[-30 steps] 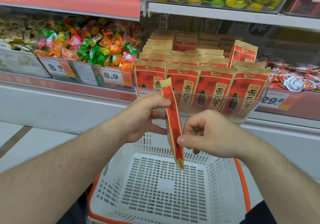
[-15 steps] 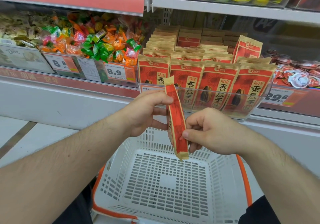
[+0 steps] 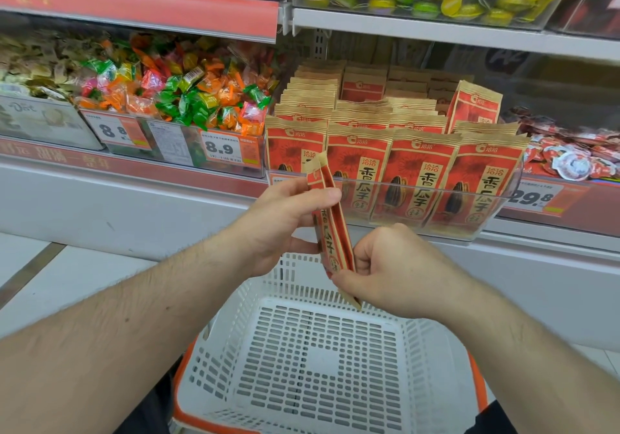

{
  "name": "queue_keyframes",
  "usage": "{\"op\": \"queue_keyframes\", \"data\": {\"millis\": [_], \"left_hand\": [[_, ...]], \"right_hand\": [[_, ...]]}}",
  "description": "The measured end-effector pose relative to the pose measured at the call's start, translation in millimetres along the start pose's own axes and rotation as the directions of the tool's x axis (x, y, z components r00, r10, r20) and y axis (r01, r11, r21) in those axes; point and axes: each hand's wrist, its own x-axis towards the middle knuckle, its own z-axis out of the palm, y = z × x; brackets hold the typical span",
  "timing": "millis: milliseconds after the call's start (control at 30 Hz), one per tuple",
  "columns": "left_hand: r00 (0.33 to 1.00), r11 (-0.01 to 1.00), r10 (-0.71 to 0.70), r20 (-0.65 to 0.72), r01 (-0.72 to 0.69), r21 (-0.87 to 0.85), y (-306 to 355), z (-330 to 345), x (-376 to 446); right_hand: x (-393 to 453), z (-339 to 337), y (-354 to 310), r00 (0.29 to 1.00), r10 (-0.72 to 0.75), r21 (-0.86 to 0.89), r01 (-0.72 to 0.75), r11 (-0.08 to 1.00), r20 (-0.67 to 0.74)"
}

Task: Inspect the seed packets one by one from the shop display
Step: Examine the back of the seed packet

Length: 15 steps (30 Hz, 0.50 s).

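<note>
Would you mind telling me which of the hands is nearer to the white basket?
Right. The right hand pinches the seed packet's lower end just above the white basket's far rim; the left hand grips the packet higher up.

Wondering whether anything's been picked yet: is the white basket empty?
Empty, as far as visible: the basket shows only bare slotted floor. The seed packet is above it, held in both hands.

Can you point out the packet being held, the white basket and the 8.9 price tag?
held packet (image 3: 330,232), head view, its red front face.
white basket (image 3: 426,349), head view, right wall.
8.9 price tag (image 3: 219,147), head view, the printed digits.
</note>
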Motion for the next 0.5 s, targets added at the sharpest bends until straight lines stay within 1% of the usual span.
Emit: {"op": "queue_keyframes", "data": {"millis": [67,167,200,267,333,400,500], "left_hand": [[1.000,1.000,-0.004,-0.004,0.004,-0.002,-2.4,1.4,-0.9],[0.999,0.999,-0.020,-0.046,0.021,0.027,-5.3,5.5,-1.8],[0.998,0.999,-0.025,-0.064,0.028,0.046,-5.7,5.9,-1.6],[0.996,0.996,-0.041,-0.085,0.047,0.069,-5.9,5.6,-1.4],[0.995,0.997,-0.060,-0.084,0.064,0.051,-6.9,4.9,-1.0],[0.997,0.998,-0.067,-0.049,0.068,0.014,-6.4,6.4,-1.8],[0.998,0.998,-0.061,-0.008,0.061,-0.019,-7.1,6.3,-1.2]], "right_hand": [[1.4,3.4,-0.3,1.000,-0.016,-0.045,0.015,0.999,-0.018],[0.4,9.0,-4.8,0.998,-0.056,-0.106,0.053,0.993,-0.030],[0.6,10.1,-5.3,0.998,-0.054,-0.085,0.052,0.995,-0.020],[3.4,10.9,-0.8,1.000,-0.028,0.013,0.028,1.000,0.015],[7.5,9.0,7.0,1.000,0.003,0.110,-0.006,0.994,0.023],[10.8,6.4,13.9,0.998,0.053,0.163,-0.047,0.986,-0.038],[13.5,4.3,19.0,0.977,0.138,0.233,-0.098,0.968,-0.165]]}}
